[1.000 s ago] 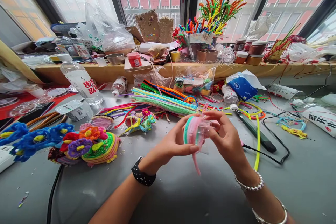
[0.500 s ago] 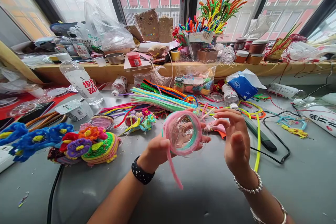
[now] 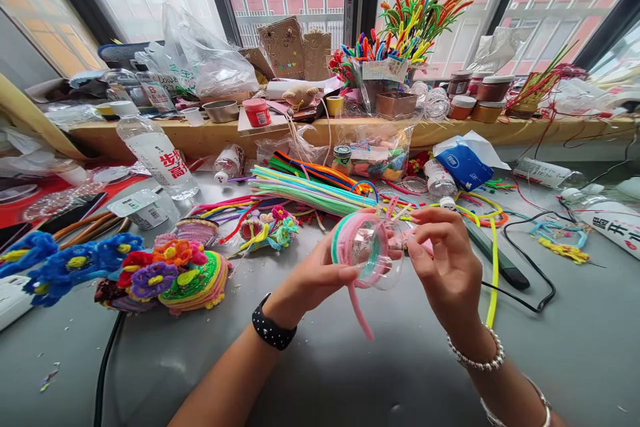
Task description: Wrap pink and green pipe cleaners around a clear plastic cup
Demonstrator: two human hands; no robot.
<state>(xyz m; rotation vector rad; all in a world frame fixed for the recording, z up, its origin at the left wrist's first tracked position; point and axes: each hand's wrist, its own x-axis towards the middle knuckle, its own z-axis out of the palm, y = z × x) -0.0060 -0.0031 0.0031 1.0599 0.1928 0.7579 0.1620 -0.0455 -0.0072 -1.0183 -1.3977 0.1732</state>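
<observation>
My left hand (image 3: 320, 270) is closed round a clear plastic cup-like piece (image 3: 393, 270), its thumb on the near side. Pink and teal pipe cleaners (image 3: 345, 240) are wound round this piece, and a loose pink end hangs below. The piece lies tilted, with its bare clear part toward the right. Beside that clear part is my right hand (image 3: 447, 267), thumb and fingertips drawn together in a pinch. Whatever is between those fingertips is too small to make out. Behind both hands lies a bundle of pale green and mixed pipe cleaners (image 3: 315, 190).
Left on the grey table (image 3: 200, 373) are pipe-cleaner flowers (image 3: 155, 273) and a standing water bottle (image 3: 157, 150). To the right lie a dark green-and-black tool (image 3: 500, 257), a black cable (image 3: 545, 280) and a blue packet (image 3: 463, 163). Jars and bags crowd the sill (image 3: 200, 140).
The wound plastic piece has moved slightly right and turned, showing more of its side. My right hand has come closer to it, its spread fingers now drawn into a pinch.
</observation>
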